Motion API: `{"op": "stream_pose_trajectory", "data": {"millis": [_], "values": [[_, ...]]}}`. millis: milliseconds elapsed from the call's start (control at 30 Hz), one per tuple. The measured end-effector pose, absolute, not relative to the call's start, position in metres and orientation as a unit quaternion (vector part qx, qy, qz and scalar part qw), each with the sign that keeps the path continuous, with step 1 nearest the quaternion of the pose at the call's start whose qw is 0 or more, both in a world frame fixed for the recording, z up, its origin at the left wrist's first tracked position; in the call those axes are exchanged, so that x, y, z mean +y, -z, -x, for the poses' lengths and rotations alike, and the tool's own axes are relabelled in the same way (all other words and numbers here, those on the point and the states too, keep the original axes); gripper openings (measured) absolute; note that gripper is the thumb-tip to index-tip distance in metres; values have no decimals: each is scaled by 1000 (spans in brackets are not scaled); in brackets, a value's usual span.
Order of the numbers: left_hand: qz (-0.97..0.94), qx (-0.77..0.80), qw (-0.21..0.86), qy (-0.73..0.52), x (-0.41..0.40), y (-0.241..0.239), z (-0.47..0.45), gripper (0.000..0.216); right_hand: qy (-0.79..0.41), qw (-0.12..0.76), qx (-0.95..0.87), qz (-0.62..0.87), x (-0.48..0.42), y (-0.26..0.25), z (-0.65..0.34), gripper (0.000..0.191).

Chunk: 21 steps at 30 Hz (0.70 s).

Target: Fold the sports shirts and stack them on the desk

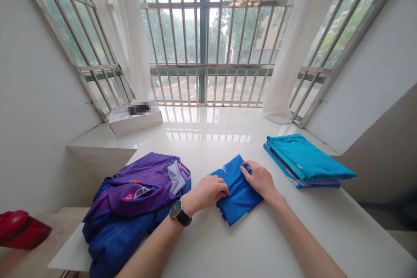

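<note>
A bright blue sports garment [233,208], folded into a small packet with white marks, lies on the white table in front of me. Its exact kind cannot be made out. My left hand [211,190], above a black wristwatch [180,213], has curled fingers gripping its left side. At the upper right side, my right hand [259,179] pinches the fabric between thumb and fingers. Left of my hands, a crumpled purple jersey [143,182] with a grey inner collar rests over dark blue clothing [117,239].
A stack of folded clothes [306,158], turquoise on top, sits at the table's right. Behind the table [202,243] is a glossy sill [211,121] with a white box [137,125] at its left. Barred windows and white curtains [293,47] rise behind. A red object [22,229] is at far left.
</note>
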<state>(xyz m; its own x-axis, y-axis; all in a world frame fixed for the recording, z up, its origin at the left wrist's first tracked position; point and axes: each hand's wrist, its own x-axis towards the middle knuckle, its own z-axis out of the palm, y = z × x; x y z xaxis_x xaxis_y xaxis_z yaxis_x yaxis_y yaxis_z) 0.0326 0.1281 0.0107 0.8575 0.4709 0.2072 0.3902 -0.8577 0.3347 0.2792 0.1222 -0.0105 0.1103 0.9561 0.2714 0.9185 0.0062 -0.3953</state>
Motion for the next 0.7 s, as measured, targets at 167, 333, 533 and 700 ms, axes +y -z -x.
{"op": "stream_pose_trajectory", "data": {"millis": [167,333,533,700], "values": [[-952,225,146,-144,131,-12,-29,18,-72,263,-656,703,125,13,-282,28],[-949,248,134,-143,135,-11,-26,18,-103,288,-647,698,128,15,-288,26],[-942,279,129,-134,135,-9,-26,11,-131,298,-654,683,128,13,-295,21],[-937,293,139,-129,135,-12,-27,9,-121,262,-665,689,128,13,-296,15]]}}
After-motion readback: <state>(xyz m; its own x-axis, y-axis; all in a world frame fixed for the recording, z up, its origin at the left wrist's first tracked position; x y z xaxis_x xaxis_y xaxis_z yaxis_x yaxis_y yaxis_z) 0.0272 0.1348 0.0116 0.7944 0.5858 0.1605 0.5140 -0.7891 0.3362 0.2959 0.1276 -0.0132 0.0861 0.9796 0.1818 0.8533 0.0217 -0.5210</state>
